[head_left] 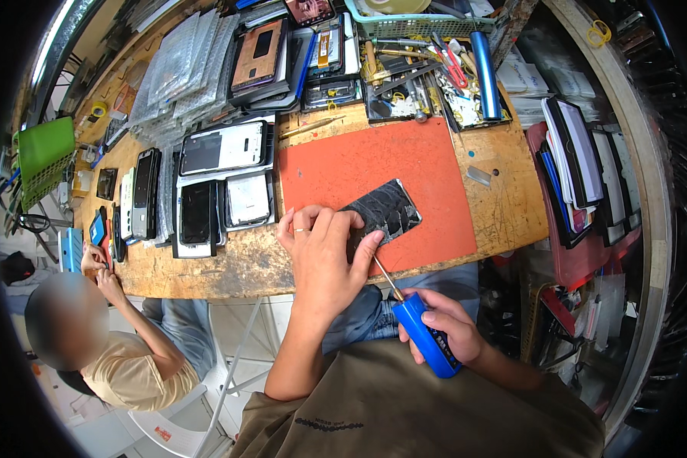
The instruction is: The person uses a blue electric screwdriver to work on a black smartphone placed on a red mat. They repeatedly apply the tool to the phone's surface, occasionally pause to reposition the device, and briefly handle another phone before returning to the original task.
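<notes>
On the orange mat [435,153] lies a smartphone [389,208] with a dark, cracked and peeling face. Its near-left end is gripped by my left hand [322,248], the fingers bent over it and the thumb along the near edge. My right hand [452,324] is closed around a blue handheld power tool [426,336] with a thin metal shaft. That shaft points up and left, its tip close to the phone's near edge beside my left thumb. Whether the tip touches the phone cannot be made out.
Stacked phones and screens [221,149] stand left of the mat, with bubble-wrap bags [183,69] behind. Loose hand tools [412,69] and a blue cylinder [485,76] lie at the back. Another person [141,355] sits at the left, hands at the table's edge.
</notes>
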{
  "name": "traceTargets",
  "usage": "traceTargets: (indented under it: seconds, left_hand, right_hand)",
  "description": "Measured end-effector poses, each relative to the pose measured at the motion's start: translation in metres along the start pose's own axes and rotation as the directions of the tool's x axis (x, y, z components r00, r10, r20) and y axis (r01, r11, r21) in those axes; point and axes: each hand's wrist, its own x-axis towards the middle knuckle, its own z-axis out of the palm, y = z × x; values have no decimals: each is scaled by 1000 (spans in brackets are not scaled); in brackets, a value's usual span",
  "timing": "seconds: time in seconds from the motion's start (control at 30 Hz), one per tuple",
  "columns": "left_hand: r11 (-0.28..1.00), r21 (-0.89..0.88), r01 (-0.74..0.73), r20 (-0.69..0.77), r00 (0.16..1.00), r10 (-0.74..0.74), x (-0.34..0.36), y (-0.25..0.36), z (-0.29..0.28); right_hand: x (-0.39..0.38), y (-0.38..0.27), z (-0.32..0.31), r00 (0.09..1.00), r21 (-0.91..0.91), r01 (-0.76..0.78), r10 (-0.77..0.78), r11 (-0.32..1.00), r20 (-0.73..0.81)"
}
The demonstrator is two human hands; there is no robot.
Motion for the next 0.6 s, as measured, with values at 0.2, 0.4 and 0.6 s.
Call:
traceTargets:
  seconds: [0.2, 0.4, 0.6]
  left_hand:
    - [1000, -10, -21, -12, 1000, 21, 2, -1, 2]
    - [999, -39, -32, 18, 999, 32, 4, -3, -2]
    - [1000, -22, 18, 34, 999, -17, 3, 3, -2]
  right_hand:
    - [-1, 1, 0, 999, -3, 32, -32, 999, -14]
    - [0, -2, 1, 1000, -15, 5, -5, 1000, -1]
    - [1, -2, 3, 1000, -19, 1, -1, 1000, -4]
